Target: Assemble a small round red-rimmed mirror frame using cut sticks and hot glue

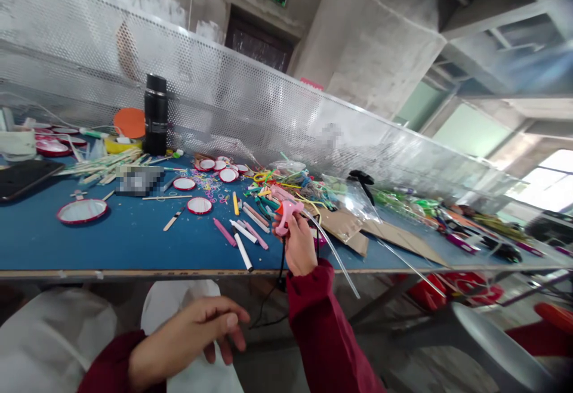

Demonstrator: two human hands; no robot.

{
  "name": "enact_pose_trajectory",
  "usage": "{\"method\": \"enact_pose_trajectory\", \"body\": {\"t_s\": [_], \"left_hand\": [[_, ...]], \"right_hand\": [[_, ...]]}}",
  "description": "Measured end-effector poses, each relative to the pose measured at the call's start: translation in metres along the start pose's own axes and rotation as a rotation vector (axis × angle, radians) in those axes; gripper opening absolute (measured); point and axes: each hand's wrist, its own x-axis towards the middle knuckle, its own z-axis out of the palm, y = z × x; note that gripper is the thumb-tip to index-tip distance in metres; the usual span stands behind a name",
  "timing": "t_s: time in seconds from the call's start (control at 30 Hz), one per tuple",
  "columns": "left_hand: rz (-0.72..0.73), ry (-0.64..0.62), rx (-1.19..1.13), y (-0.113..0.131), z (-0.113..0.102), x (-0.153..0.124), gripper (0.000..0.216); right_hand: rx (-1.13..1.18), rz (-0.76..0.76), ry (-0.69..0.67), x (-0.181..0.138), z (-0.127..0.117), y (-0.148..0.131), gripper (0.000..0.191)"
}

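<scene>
My right hand (301,244) is closed around a pink hot glue gun (289,214) with an orange tip, held just above the table's front part. From its back a long clear glue stick (335,253) slopes down past the table edge, and a dark cord hangs below. Lower down, in front of the table edge, my left hand (203,330) holds nothing; its fingers are bent loosely and apart. Between the hands and the back lie several markers, among them a white one with a black tip (243,253) and a pink one (224,232).
Round red-rimmed mirrors (82,211) lie about the blue table (134,244), with small rubber bands (212,185) and wooden sticks (101,168). A black bottle (156,115) stands by the perforated metal screen (250,104). Cardboard (403,242) lies to the right; a grey stool (492,339) stands below.
</scene>
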Motion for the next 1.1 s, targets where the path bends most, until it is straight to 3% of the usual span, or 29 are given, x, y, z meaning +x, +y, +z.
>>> {"method": "enact_pose_trajectory", "body": {"t_s": [0.17, 0.3, 0.37, 0.43, 0.6, 0.77, 0.93, 1.1], "left_hand": [[0.173, 0.304, 0.25, 0.032, -0.037, -0.004, 0.044], [0.271, 0.69, 0.711, 0.059, -0.082, -0.013, 0.036], [0.19, 0.863, 0.97, 0.068, -0.106, -0.017, 0.034], [0.067, 0.96, 1.168, 0.073, -0.126, -0.021, 0.035], [-0.088, 0.979, 1.409, 0.086, -0.152, -0.025, 0.036], [-0.202, 1.038, 1.43, 0.113, -0.173, -0.018, 0.036], [-0.164, 0.948, 1.404, 0.125, -0.199, 0.012, 0.032], [-0.113, 0.86, 1.426, 0.117, -0.195, 0.036, 0.033]], "right_hand": [[0.048, 0.008, 0.005, -0.021, -0.005, -0.011, 0.042], [0.083, -0.001, 0.007, -0.035, -0.01, -0.018, 0.043], [0.099, -0.001, 0.002, -0.042, -0.012, -0.021, 0.044], [0.108, -0.003, 0.005, -0.048, -0.012, -0.023, 0.044], [0.115, 0.009, 0.026, -0.056, -0.014, -0.02, 0.047], [0.127, 0.027, 0.027, -0.056, -0.015, -0.009, 0.048], [0.148, 0.05, 0.018, -0.052, -0.014, 0.0, 0.049], [0.12, 0.055, 0.019, -0.044, -0.016, 0.008, 0.049]]}}
